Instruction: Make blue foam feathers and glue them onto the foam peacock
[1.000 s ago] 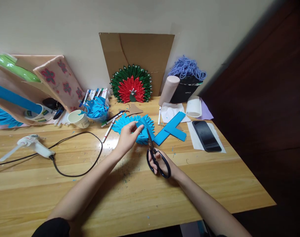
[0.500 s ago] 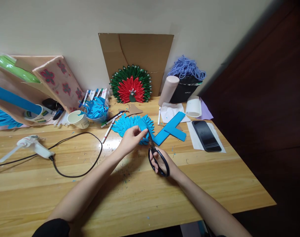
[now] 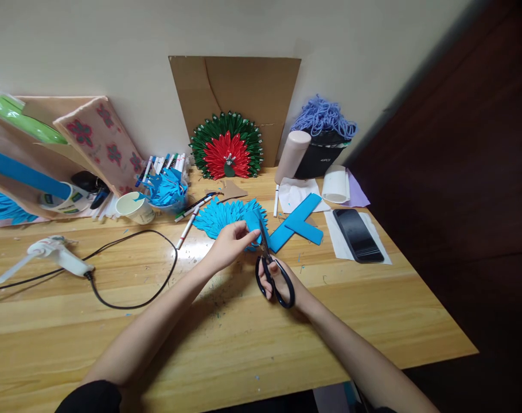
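Note:
Between its thumb and fingers my left hand [image 3: 232, 244] pinches a small blue piece [image 3: 253, 220]. The black-handled scissors [image 3: 280, 289] are gripped by my right hand [image 3: 278, 280], with their blades pointing up at the right side of the blue piece. Behind my left hand lies a blue fan of pointed petals [image 3: 220, 215], partly covered by that hand. Two flat blue strips [image 3: 302, 226] lie crossed just right of the scissor blades.
A glue gun [image 3: 61, 256] with a looping black cord is at left. Paper cup [image 3: 135, 208], markers and a tub of blue scraps [image 3: 166, 189] stand behind. A red-green fan [image 3: 227, 150] leans on cardboard. A phone [image 3: 358, 235] lies right.
The scissor blades have shifted beside the blue piece and their handles are spread wider. The blue piece has turned slightly, and my left hand has moved a little.

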`<state>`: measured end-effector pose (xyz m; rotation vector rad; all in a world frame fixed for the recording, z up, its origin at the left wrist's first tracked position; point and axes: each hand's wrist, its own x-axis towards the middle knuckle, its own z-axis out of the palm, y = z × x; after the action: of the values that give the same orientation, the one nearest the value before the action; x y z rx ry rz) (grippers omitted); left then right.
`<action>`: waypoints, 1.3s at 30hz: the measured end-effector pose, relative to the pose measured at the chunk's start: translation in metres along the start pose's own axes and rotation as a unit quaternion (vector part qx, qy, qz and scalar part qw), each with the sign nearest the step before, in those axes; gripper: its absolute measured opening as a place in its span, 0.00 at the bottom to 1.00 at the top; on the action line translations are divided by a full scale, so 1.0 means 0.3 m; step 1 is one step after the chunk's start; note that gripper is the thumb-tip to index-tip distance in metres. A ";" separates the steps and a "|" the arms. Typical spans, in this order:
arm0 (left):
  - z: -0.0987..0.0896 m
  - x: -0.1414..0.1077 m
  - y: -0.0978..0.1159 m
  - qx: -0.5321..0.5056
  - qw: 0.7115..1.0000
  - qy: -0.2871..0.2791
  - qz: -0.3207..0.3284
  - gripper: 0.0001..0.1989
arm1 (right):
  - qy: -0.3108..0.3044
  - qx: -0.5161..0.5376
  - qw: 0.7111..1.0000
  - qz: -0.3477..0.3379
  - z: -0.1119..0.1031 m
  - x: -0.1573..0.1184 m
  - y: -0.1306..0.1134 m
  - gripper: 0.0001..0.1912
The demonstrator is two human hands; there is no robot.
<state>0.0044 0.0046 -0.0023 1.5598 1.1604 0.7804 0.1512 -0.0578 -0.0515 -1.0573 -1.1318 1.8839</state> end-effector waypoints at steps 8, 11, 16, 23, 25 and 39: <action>-0.006 -0.003 0.005 -0.005 1.000 -0.003 0.008 0.16 | 0.030 0.010 1.000 -0.004 0.026 -0.011 -0.036 0.28; -0.010 -0.003 0.010 -0.012 1.000 0.014 0.018 0.16 | 0.036 -0.019 0.999 -0.018 0.028 -0.023 -0.051 0.27; -0.023 -0.003 0.018 -0.058 0.997 0.056 0.018 0.12 | 0.029 -0.038 0.998 -0.032 0.027 -0.026 -0.058 0.28; -0.025 -0.021 0.034 -0.008 0.995 0.095 0.035 0.13 | -0.032 -0.055 0.996 -0.058 0.007 -0.027 -0.018 0.35; -0.023 -0.025 0.037 0.000 0.994 0.096 0.042 0.13 | -0.045 -0.072 0.994 -0.070 0.000 -0.034 -0.016 0.35; -0.020 -0.048 0.080 0.048 0.997 0.044 0.052 0.09 | -0.044 -0.103 0.989 -0.092 -0.007 -0.054 -0.045 0.36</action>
<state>0.0014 -0.0081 0.0232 1.6915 1.2029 0.8807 0.1620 -0.0658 -0.0351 -0.9495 -1.4495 1.7110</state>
